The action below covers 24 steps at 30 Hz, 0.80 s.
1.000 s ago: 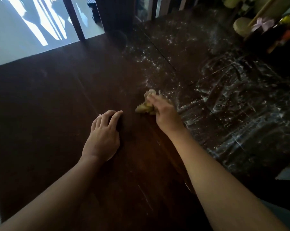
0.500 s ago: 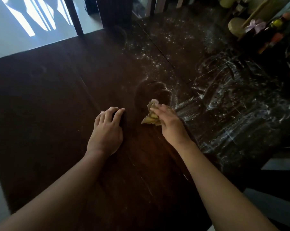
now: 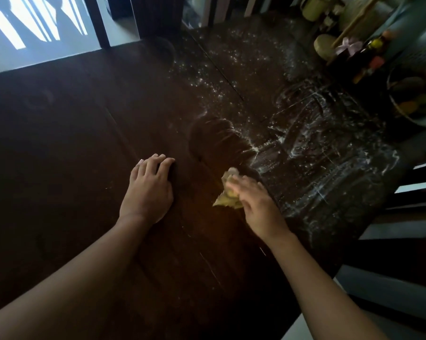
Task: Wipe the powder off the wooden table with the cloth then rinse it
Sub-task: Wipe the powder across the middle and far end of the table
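Observation:
A dark wooden table (image 3: 60, 148) fills the view. White powder (image 3: 312, 148) is smeared across its right half and speckled toward the far middle. My right hand (image 3: 258, 204) presses a crumpled yellow cloth (image 3: 228, 192) onto the table near the centre, at the left border of the powder. A dark wiped streak (image 3: 219, 141) runs away from the cloth. My left hand (image 3: 148, 190) rests flat on the table to the left of the cloth, fingers slightly curled and holding nothing.
Bottles and jars (image 3: 368, 50) crowd the far right corner, with a bowl of fruit (image 3: 415, 96) beside them. The table's right edge (image 3: 368, 231) drops off near a chair (image 3: 415, 192). A dark round object (image 3: 163, 49) sits at the far edge.
My right hand has dragged the cloth toward me, leaving a dark wiped streak through the powder. My left hand has stayed put on the table.

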### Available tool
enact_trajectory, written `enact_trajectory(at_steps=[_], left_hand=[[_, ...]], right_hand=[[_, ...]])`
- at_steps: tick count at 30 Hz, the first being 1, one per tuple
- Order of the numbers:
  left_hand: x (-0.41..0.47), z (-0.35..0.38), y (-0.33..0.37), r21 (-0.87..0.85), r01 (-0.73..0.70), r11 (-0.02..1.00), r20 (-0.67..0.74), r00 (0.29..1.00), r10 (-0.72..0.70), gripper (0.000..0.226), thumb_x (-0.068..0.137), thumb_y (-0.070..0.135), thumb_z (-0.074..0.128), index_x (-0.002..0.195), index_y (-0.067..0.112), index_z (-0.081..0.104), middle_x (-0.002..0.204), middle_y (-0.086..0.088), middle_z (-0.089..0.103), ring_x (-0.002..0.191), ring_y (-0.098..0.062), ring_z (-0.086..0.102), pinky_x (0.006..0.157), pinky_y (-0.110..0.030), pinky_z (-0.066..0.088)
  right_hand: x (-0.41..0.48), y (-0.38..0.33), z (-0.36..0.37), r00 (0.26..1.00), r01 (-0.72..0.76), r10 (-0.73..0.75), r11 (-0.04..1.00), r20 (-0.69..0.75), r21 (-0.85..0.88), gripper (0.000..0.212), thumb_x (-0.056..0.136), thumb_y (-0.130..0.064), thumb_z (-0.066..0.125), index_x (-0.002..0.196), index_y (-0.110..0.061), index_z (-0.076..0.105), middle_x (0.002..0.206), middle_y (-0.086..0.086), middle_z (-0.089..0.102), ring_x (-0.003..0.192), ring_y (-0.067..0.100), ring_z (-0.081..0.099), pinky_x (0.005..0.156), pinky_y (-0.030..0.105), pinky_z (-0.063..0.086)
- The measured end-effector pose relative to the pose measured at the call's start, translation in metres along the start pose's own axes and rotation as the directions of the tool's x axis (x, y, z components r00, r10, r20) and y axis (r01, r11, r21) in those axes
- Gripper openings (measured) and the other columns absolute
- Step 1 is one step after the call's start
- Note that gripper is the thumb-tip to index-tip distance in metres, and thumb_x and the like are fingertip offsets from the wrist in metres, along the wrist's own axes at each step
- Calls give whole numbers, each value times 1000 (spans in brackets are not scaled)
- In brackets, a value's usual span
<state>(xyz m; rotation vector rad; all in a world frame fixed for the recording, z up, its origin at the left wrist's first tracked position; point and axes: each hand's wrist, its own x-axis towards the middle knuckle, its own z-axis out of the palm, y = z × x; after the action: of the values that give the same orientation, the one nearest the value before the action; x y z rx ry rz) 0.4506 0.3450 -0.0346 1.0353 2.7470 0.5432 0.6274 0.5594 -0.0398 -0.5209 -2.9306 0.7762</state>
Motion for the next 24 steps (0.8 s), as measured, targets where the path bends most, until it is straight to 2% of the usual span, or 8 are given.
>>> enact_trajectory(at_steps=[3, 5, 11, 14, 16, 19, 21, 24], left_hand=[[2, 2, -1, -14, 0, 1000, -12, 1000, 0, 50, 96, 19, 43, 145, 17, 38, 151, -10, 38, 145, -26, 26, 121, -44, 14], [2, 4, -1, -17, 7, 1000, -15, 1000, -8, 49, 97, 20, 41, 146, 18, 37, 152, -9, 37, 145, -24, 25, 121, -42, 12], [2, 3, 1, -25, 28, 999, -15, 999, -28, 49, 95, 20, 43, 145, 19, 39, 151, -8, 38, 145, -24, 26, 120, -42, 13], [1, 3, 2, -18, 32, 999, -19, 999, -32, 50, 95, 19, 44, 144, 19, 39, 150, -8, 39, 145, -23, 27, 121, -41, 13], [2, 3, 1, -24, 38, 999, -21, 999, -38, 50, 95, 18, 44, 144, 19, 40, 150, -8, 39, 145, -23, 27, 121, -42, 15], [1, 3, 3, -12, 42, 999, -18, 999, -42, 49, 95, 19, 45, 144, 20, 40, 150, -9, 39, 144, -24, 27, 120, -45, 18], [0, 3, 4, 7, 31, 999, -17, 999, -31, 48, 96, 22, 46, 144, 20, 40, 150, -9, 39, 144, -25, 27, 120, -45, 18], [1, 3, 6, 19, 29, 999, -22, 999, -28, 47, 97, 26, 47, 143, 20, 41, 148, -10, 41, 142, -25, 29, 119, -45, 18]], right_hand=[[56, 9, -6, 953, -256, 252, 967, -167, -3, 53, 97, -4, 51, 144, -27, 48, 153, -1, 42, 140, 24, 39, 116, 41, 36], [77, 1, 3, 916, -333, 323, 943, -239, -4, 49, 98, -6, 49, 143, -24, 49, 155, 0, 40, 144, 24, 34, 117, 47, 35], [-11, -7, 17, 995, 3, -1, 1000, -103, 12, 52, 94, 1, 55, 141, -21, 54, 153, 0, 45, 145, 19, 34, 118, 50, 31], [-43, 20, -1, 995, -56, 55, 998, -79, -11, 53, 95, -6, 55, 144, -26, 49, 154, -2, 44, 145, 20, 35, 119, 54, 27], [-23, 39, -13, 977, -186, 179, 981, -116, -49, 51, 97, -12, 51, 145, -28, 45, 154, -2, 42, 145, 25, 35, 119, 57, 26], [29, 52, -21, 917, -346, 333, 938, -219, -26, 45, 100, -13, 49, 143, -23, 48, 154, 2, 42, 144, 30, 35, 115, 57, 33], [41, 41, -13, 924, -320, 303, 947, -231, -37, 44, 98, -11, 50, 141, -20, 51, 153, 4, 44, 143, 30, 35, 113, 56, 36], [2, 19, 0, 988, -87, 82, 996, -128, -35, 45, 95, -9, 54, 139, -20, 54, 150, 2, 47, 142, 25, 37, 115, 54, 35]])
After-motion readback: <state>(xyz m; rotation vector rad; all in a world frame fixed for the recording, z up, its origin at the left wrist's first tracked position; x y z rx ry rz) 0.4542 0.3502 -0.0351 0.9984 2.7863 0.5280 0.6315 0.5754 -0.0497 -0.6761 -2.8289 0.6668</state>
